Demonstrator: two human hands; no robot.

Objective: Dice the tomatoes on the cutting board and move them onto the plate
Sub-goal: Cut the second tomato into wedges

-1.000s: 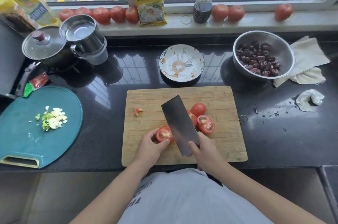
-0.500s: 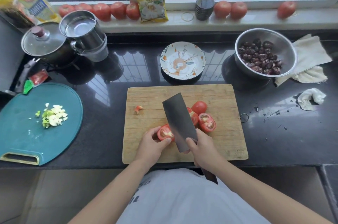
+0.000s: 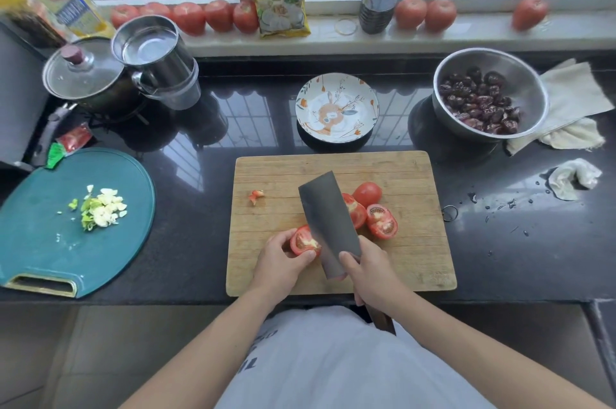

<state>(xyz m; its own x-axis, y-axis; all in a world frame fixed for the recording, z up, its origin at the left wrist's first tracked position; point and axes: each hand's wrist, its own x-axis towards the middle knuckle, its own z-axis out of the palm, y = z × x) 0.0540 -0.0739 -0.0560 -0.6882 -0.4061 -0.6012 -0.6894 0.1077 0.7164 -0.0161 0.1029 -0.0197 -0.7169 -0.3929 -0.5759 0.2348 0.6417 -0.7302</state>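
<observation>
Right hand (image 3: 370, 270) clenched on cleaver (image 3: 328, 225) handle, blade flat-side up over the cutting board (image 3: 413, 255). Left hand (image 3: 283, 262) pinches a tomato half (image 3: 303, 241), cut face up, touching the blade. Other tomato pieces (image 3: 381, 221) just right of blade. Plate (image 3: 336, 108) behind board holds no tomato.

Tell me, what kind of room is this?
Most likely a home kitchen. A cleaver is cutting a tomato on a wooden board, a lidded pot sits on the dark counter, and more tomatoes line the windowsill.
</observation>
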